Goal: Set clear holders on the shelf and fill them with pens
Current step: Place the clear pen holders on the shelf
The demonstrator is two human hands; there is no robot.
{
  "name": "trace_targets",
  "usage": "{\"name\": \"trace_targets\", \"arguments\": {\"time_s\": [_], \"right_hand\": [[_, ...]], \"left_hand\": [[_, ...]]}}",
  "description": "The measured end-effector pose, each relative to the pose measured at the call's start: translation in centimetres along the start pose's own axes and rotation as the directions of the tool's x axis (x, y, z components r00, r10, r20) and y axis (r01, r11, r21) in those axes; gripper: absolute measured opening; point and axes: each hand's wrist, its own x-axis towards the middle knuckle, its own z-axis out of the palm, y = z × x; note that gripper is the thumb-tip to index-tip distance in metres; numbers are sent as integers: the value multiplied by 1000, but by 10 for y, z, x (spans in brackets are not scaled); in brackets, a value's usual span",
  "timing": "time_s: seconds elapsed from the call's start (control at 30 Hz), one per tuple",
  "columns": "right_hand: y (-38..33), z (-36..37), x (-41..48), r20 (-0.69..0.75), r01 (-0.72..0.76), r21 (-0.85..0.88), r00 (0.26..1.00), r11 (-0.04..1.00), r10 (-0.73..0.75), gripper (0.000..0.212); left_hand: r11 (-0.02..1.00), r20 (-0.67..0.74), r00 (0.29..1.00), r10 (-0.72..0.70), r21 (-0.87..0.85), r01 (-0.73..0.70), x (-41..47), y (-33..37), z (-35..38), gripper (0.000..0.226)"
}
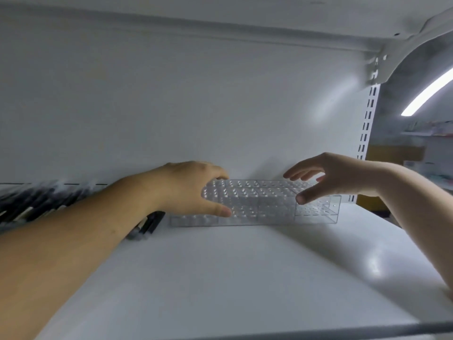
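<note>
- Middle left of the frame: dark pens [149,223] lie in a blurred row on the white shelf [220,271], partly hidden behind the person's left forearm.
- Centre: the left hand [191,190] grips the left end of the clear holder [259,204], with the thumb on its front and the fingers [219,176] curled over its back edge.
- Centre right: the holder, a clear stepped block dotted with holes, rests on the shelf close to the white back panel [171,106].
- Right of centre: the right hand [335,175] hovers over the holder's right part, fingers [299,174] straight and spread wide. The thumb tip touches the top; whether the fingers touch it cannot be told.
- Right edge: a slotted upright [367,119] rises beside the panel, and a light strip [426,94] glows in the upper right.
</note>
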Motion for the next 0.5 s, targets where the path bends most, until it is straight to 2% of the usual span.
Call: {"name": "trace_targets", "arguments": {"time_s": [0.3, 0.5], "right_hand": [[2, 3, 1, -36, 2, -30, 999, 1000, -3, 51], [-2, 1, -4, -15, -24, -42, 1000, 999, 23, 53]], "left_hand": [[1000, -47, 999, -16, -27, 14, 7, -9, 10, 80], [999, -97, 995, -31, 17, 33, 8, -2, 13, 80]]}}
